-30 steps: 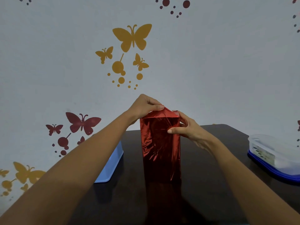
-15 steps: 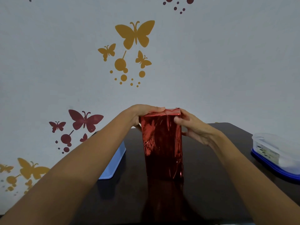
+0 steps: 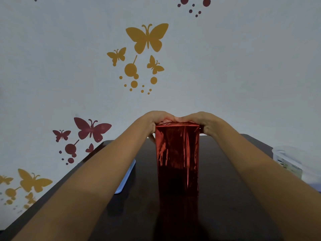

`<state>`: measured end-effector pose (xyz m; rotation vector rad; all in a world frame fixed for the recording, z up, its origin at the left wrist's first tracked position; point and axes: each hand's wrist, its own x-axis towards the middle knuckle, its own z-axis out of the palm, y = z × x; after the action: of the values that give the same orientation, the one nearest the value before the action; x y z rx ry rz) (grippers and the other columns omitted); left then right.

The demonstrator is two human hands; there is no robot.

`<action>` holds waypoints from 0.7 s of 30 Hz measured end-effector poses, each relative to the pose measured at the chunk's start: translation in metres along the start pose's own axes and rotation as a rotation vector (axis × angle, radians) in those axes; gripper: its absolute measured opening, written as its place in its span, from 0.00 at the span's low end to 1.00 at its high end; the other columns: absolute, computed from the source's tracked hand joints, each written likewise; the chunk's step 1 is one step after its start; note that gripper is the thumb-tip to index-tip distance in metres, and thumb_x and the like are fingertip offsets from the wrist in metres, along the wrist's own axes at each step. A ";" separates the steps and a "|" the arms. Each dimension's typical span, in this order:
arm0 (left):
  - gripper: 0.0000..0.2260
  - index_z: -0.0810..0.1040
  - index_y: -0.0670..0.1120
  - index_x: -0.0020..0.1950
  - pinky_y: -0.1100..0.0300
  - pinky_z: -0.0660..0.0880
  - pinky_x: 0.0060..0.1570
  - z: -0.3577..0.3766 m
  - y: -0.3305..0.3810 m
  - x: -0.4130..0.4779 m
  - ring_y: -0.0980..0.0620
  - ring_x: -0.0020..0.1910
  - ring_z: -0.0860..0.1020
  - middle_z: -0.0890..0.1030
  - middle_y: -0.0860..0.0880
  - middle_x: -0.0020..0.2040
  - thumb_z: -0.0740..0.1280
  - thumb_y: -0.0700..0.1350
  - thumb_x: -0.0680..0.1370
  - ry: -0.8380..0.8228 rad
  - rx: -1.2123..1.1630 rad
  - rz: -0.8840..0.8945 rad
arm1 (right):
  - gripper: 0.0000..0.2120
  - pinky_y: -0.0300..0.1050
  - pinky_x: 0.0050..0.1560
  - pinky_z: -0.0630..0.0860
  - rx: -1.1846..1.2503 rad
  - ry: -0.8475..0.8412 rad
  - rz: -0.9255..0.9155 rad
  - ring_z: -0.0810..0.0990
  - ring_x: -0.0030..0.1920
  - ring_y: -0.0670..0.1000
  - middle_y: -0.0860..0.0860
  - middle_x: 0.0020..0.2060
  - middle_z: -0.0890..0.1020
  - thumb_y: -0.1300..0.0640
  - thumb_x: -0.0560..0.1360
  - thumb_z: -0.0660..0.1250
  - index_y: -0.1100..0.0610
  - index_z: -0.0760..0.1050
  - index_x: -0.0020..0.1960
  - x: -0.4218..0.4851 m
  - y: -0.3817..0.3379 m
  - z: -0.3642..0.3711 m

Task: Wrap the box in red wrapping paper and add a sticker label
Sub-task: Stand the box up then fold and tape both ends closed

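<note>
A tall box covered in shiny red wrapping paper (image 3: 177, 159) stands upright in the middle of the dark table (image 3: 222, 197). My left hand (image 3: 157, 120) lies over its top left edge, thumb down the left side. Pressed on the top right edge is my right hand (image 3: 202, 121), and the fingertips of both hands meet over the folded top flaps. The top face of the box is hidden under my hands. No sticker label shows.
A light blue tray (image 3: 126, 178) lies on the table left of the box, partly behind my left forearm. A clear plastic container (image 3: 293, 164) sits at the right edge. A wall with butterfly decals rises right behind the table.
The raised paper flaps at the top have been folded down flat. Both hands moved from the sides of the flaps onto the top of the box and now meet there.
</note>
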<state>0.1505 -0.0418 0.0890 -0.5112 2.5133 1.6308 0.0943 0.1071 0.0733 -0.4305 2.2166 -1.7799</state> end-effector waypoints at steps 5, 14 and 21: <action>0.10 0.77 0.43 0.47 0.40 0.72 0.60 0.000 0.001 0.004 0.43 0.47 0.81 0.82 0.44 0.43 0.71 0.49 0.72 0.016 -0.027 0.000 | 0.16 0.42 0.45 0.78 0.034 -0.048 0.057 0.80 0.38 0.50 0.54 0.41 0.81 0.56 0.68 0.75 0.63 0.77 0.51 0.005 -0.002 -0.002; 0.14 0.76 0.46 0.59 0.52 0.72 0.52 -0.027 -0.066 -0.008 0.50 0.55 0.77 0.79 0.49 0.56 0.66 0.52 0.77 0.446 -0.304 0.422 | 0.09 0.38 0.26 0.78 0.066 0.015 0.053 0.79 0.22 0.47 0.53 0.26 0.80 0.61 0.67 0.76 0.63 0.77 0.42 0.001 -0.001 0.000; 0.24 0.75 0.40 0.47 0.54 0.69 0.43 -0.066 -0.190 -0.025 0.46 0.42 0.74 0.76 0.45 0.42 0.60 0.62 0.77 0.732 0.527 -0.081 | 0.09 0.40 0.32 0.80 0.055 0.005 0.038 0.79 0.23 0.47 0.51 0.25 0.81 0.60 0.66 0.75 0.62 0.78 0.42 0.011 0.002 0.000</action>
<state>0.2434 -0.1653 -0.0413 -1.2841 3.1772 0.7493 0.0844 0.1034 0.0712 -0.3700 2.1587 -1.8198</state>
